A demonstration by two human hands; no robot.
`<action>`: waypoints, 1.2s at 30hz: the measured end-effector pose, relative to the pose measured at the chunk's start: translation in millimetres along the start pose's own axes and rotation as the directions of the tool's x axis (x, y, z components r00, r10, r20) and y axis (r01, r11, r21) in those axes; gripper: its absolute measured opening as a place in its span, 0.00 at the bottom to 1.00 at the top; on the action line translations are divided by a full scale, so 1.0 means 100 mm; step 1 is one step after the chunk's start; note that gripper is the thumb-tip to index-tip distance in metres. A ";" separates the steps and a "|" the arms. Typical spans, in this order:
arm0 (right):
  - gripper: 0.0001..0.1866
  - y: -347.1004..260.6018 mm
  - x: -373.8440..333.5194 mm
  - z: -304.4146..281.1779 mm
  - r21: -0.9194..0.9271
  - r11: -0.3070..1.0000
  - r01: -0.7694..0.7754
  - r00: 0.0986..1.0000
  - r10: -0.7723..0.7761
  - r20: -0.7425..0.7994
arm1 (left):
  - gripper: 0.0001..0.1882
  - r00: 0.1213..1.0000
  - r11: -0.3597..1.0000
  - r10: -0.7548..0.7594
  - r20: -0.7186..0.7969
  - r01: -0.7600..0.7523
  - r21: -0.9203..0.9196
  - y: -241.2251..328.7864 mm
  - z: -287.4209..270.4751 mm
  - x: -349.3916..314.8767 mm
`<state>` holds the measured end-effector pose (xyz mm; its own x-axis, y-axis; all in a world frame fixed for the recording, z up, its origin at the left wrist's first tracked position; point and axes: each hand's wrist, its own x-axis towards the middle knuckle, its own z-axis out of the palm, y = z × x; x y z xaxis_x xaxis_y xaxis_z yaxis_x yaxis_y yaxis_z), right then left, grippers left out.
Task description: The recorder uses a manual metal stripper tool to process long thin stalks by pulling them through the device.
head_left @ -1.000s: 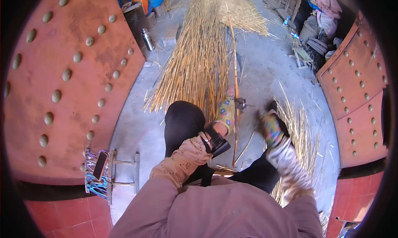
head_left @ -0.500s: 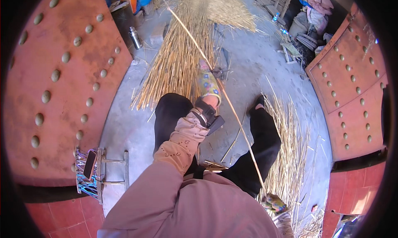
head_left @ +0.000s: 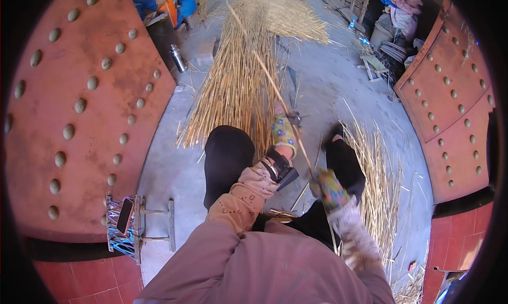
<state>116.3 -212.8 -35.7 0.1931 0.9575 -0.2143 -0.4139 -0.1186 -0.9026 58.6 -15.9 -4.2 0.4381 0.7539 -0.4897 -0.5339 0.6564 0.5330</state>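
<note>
A long, thin tan reed stalk (head_left: 271, 80) slants from the far end of the picture down toward my lap. My left hand (head_left: 283, 133), in a yellow flowered glove, is closed beside the stalk. A small dark object (head_left: 294, 118) shows at its fingers, where the stalk passes; its kind cannot be made out. Lower along the stalk, my right hand (head_left: 332, 190), in a similar flowered glove and slightly blurred, is closed around it. A black device (head_left: 283, 171) is strapped at my left wrist. Both hands are in front of my dark-trousered knees.
A thick reed bundle (head_left: 227, 92) lies ahead. Paler stalks (head_left: 378, 193) lie along my right leg. A small stool (head_left: 153, 224) with a phone (head_left: 125, 216) stands at left, near a studded red door (head_left: 84, 140). A metal flask (head_left: 178, 59) stands farther off; another studded door (head_left: 450, 108) is at right.
My right hand has come up from the lower right, much closer to my left hand. My left hand stays beside the stalk. The whole view has shifted slightly.
</note>
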 end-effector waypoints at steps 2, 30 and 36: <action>0.11 0.07 -0.50 -0.09 -0.370 0.865 -0.338 0.938 0.341 -0.058 | 0.24 0.998 0.999 0.050 -0.029 -0.050 -0.009 0.28 -0.10 0.24; 0.08 0.29 -3.09 -0.48 -0.736 0.566 -0.371 0.834 -0.145 -0.532 | 0.23 0.906 0.823 0.058 0.419 -0.281 0.493 -0.52 0.50 -0.02; 0.11 -0.34 -1.49 -0.56 -0.755 0.634 -0.168 0.701 -0.461 -0.543 | 0.23 0.823 0.728 -0.157 0.545 -0.276 0.627 -1.53 0.93 -0.69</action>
<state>151.9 -366.5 6.0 0.8098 0.5833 0.0632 0.3767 -0.4344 -0.8182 177.9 -165.6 11.9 0.8390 0.5328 -0.1109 -0.0562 0.2874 0.9562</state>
